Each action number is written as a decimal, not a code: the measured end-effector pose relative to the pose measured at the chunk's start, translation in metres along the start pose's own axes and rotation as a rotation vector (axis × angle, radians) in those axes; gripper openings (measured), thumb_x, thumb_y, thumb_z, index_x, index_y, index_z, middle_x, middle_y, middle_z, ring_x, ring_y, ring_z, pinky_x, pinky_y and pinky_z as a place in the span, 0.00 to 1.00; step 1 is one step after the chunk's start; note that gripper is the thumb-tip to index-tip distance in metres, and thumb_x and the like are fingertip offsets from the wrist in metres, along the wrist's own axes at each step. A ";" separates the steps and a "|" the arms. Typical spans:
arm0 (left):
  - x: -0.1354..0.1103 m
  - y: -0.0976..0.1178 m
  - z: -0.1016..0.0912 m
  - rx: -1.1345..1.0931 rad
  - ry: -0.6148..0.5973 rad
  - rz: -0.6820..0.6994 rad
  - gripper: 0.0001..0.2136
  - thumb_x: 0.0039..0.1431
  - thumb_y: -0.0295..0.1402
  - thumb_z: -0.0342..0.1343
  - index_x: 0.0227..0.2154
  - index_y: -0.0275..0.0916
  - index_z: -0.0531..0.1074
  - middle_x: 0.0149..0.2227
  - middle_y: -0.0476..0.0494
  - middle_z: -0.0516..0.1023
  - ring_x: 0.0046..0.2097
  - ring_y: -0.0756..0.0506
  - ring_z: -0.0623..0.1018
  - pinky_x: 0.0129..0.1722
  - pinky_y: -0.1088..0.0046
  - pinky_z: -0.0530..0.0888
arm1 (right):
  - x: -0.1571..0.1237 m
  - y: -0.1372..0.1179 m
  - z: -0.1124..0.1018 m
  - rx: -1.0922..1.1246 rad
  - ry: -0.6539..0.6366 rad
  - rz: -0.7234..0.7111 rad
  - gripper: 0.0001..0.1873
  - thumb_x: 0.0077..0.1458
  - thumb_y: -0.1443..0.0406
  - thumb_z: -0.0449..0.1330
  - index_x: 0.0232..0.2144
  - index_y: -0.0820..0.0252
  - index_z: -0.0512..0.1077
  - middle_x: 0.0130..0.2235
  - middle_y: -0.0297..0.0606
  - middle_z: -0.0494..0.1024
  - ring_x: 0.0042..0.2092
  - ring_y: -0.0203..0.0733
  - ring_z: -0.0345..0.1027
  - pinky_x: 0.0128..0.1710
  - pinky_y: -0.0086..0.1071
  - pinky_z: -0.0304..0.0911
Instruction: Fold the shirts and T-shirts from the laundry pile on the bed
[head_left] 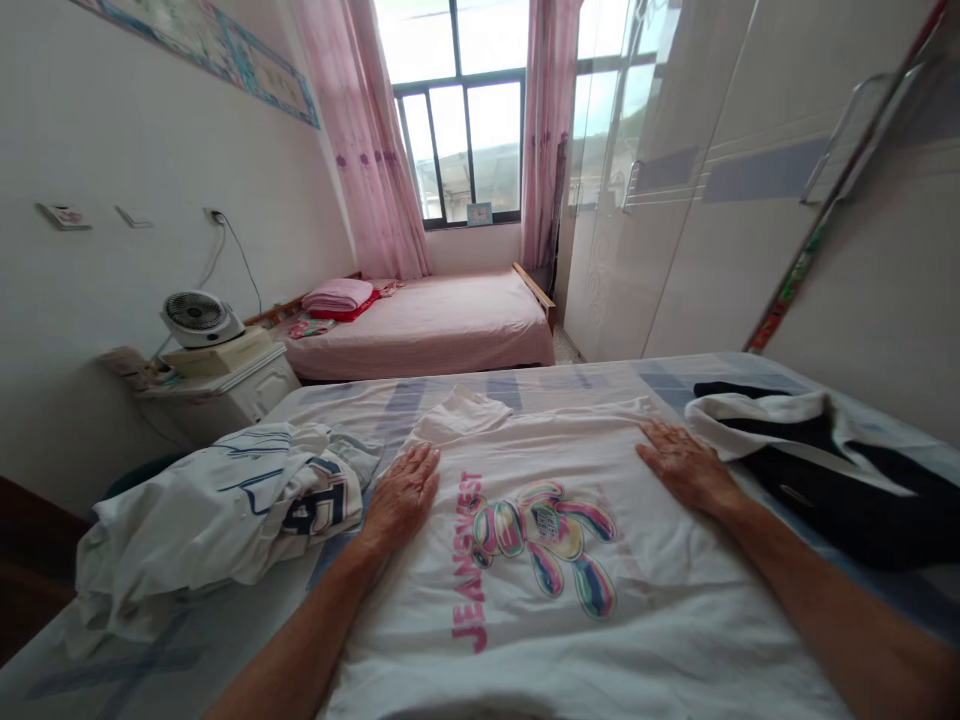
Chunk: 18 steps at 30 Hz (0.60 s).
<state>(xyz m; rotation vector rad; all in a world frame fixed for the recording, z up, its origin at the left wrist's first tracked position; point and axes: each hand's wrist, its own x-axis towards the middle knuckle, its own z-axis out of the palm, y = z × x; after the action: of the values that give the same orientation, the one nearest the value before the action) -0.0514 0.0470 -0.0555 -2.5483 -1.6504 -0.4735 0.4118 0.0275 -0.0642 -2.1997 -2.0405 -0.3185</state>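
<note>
A white T-shirt (540,450) with a colourful bear print and pink lettering lies spread on the bed in front of me, its print turned sideways. My left hand (405,490) rests flat on the shirt's left part, near a sleeve, fingers stretched forward. On the far right part of the shirt my right hand (684,462) lies flat, fingers extended. Neither hand grips the cloth. The shirt's near edge runs out of view at the bottom.
A crumpled pile of white clothes (225,500) lies to the left. To the right is a black and white garment (832,460). Beyond stand a pink-covered bed (465,320), a nightstand (232,385) with a fan (196,315), and a tall wardrobe (675,250).
</note>
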 end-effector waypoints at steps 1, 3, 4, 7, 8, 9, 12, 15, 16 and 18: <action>0.000 0.001 0.000 0.004 0.001 -0.005 0.23 0.65 0.38 0.39 0.58 0.38 0.64 0.62 0.38 0.62 0.63 0.40 0.61 0.62 0.57 0.60 | 0.000 -0.001 0.000 -0.012 0.006 0.000 0.32 0.60 0.53 0.38 0.60 0.60 0.60 0.63 0.44 0.59 0.64 0.51 0.51 0.61 0.46 0.48; 0.000 0.004 -0.002 0.012 -0.009 -0.012 0.23 0.64 0.39 0.39 0.58 0.37 0.64 0.62 0.38 0.62 0.64 0.40 0.60 0.62 0.57 0.59 | -0.001 -0.005 0.000 -0.019 0.004 -0.003 0.32 0.60 0.53 0.38 0.60 0.61 0.60 0.63 0.44 0.59 0.64 0.51 0.51 0.61 0.46 0.48; 0.000 0.005 -0.003 0.015 -0.018 -0.015 0.23 0.64 0.40 0.39 0.58 0.37 0.64 0.62 0.38 0.61 0.64 0.40 0.60 0.63 0.58 0.58 | -0.001 -0.007 0.000 -0.013 -0.002 -0.002 0.32 0.60 0.53 0.38 0.60 0.62 0.60 0.63 0.45 0.59 0.64 0.51 0.50 0.61 0.46 0.48; -0.001 0.009 -0.009 0.011 -0.050 -0.028 0.24 0.64 0.40 0.39 0.58 0.35 0.64 0.62 0.36 0.61 0.64 0.39 0.59 0.63 0.58 0.57 | -0.002 -0.006 -0.001 0.010 -0.014 -0.001 0.33 0.60 0.54 0.38 0.61 0.63 0.59 0.64 0.46 0.58 0.64 0.52 0.49 0.61 0.48 0.47; -0.001 0.010 -0.010 0.006 -0.058 -0.032 0.24 0.64 0.40 0.40 0.58 0.34 0.63 0.62 0.36 0.61 0.64 0.39 0.59 0.63 0.57 0.57 | -0.002 -0.005 -0.001 0.014 -0.020 -0.007 0.33 0.60 0.54 0.38 0.61 0.64 0.59 0.64 0.46 0.57 0.64 0.52 0.49 0.61 0.48 0.47; -0.001 0.011 -0.011 0.002 -0.061 -0.033 0.24 0.64 0.40 0.40 0.58 0.34 0.63 0.62 0.36 0.61 0.64 0.39 0.59 0.63 0.57 0.57 | -0.002 -0.004 -0.001 0.017 -0.025 -0.009 0.33 0.60 0.54 0.38 0.61 0.64 0.59 0.64 0.46 0.58 0.64 0.52 0.48 0.61 0.49 0.47; -0.002 0.013 -0.012 -0.001 -0.035 -0.034 0.24 0.64 0.41 0.40 0.58 0.36 0.64 0.62 0.37 0.61 0.64 0.39 0.59 0.63 0.58 0.58 | -0.005 -0.009 -0.010 0.015 0.045 0.021 0.32 0.61 0.53 0.38 0.60 0.64 0.61 0.63 0.49 0.59 0.64 0.55 0.48 0.60 0.53 0.48; -0.003 0.015 -0.011 0.000 -0.018 -0.047 0.24 0.64 0.44 0.40 0.58 0.38 0.64 0.62 0.39 0.62 0.64 0.40 0.59 0.63 0.59 0.57 | -0.010 -0.041 -0.034 0.046 0.189 -0.049 0.32 0.61 0.53 0.39 0.59 0.64 0.61 0.63 0.51 0.58 0.65 0.55 0.45 0.60 0.52 0.47; -0.003 0.015 -0.011 -0.002 -0.020 -0.051 0.25 0.63 0.45 0.41 0.58 0.38 0.64 0.62 0.38 0.62 0.64 0.39 0.59 0.63 0.59 0.57 | -0.013 -0.059 -0.044 0.076 0.204 -0.127 0.31 0.62 0.53 0.39 0.60 0.63 0.60 0.64 0.50 0.57 0.66 0.53 0.44 0.61 0.50 0.46; -0.004 0.016 -0.011 -0.009 -0.023 -0.055 0.27 0.63 0.47 0.41 0.58 0.36 0.63 0.62 0.37 0.61 0.64 0.39 0.59 0.63 0.58 0.56 | -0.020 -0.099 -0.061 0.149 0.162 -0.336 0.30 0.63 0.52 0.39 0.61 0.58 0.59 0.65 0.45 0.55 0.66 0.48 0.42 0.62 0.47 0.46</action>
<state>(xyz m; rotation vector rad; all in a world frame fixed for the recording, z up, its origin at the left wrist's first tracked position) -0.0410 0.0343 -0.0448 -2.5297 -1.7341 -0.4586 0.3072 0.0016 -0.0153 -1.6861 -2.2549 -0.3505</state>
